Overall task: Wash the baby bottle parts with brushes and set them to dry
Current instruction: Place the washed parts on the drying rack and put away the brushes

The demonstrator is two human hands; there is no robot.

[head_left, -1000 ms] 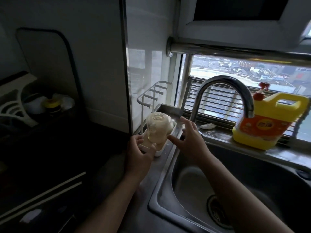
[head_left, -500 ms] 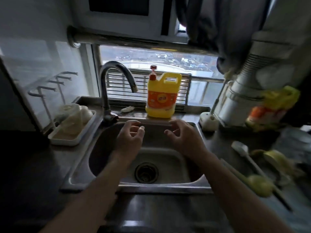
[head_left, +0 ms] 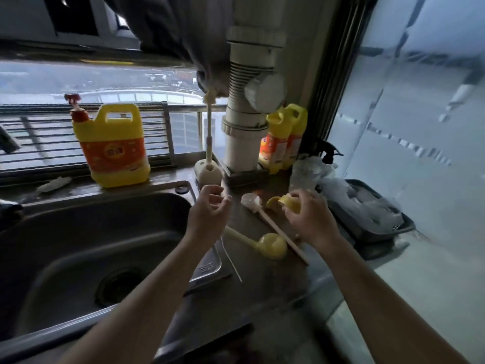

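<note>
Right hand (head_left: 307,218) grips a yellow piece (head_left: 288,203), probably a bottle part though blurred, over the counter (head_left: 262,292) right of the sink (head_left: 65,245) | left hand (head_left: 210,214) empty, loosely curled, at the sink's right rim, ready to assist | white brush (head_left: 252,202), yellow brush (head_left: 271,245) right of the sink, within reach

Yellow part (head_left: 290,203) gripped; white brush (head_left: 273,227) flat alongside.

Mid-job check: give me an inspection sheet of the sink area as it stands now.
Surface: dark steel counter beside sink.
Job's things: long-handled brush and yellow sponge brush lie on counter; brush stand holds another upright.
Clutter: detergent jug on ledge, two yellow bottles, tray of clear plastic.
Grippers: right hand grips yellow piece; left hand loosely curled, holding nothing.
Cables: nothing seen.
Surroundings: window behind sink, white pipe at corner.
</note>
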